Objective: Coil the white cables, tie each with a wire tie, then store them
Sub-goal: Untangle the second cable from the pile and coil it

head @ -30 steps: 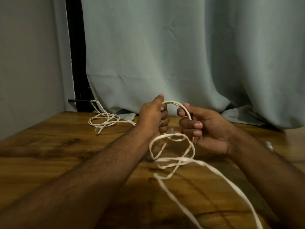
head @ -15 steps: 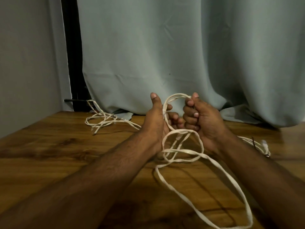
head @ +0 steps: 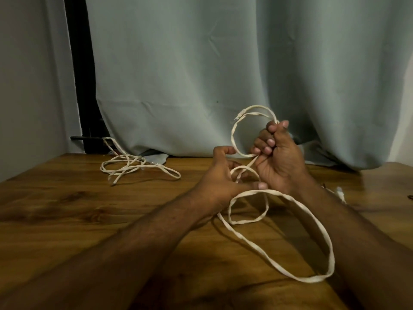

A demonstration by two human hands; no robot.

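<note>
White cable (head: 321, 222) loops up from the right hand (head: 279, 162), fist clenched around it; left hand (head: 221, 175) loosely hooks a strand. Second cable (head: 134, 167) lies tangled near the tabletop's (head: 67, 209) far edge.

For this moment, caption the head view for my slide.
Right hand holds a loop of white cable; left hand guides slack.
</note>
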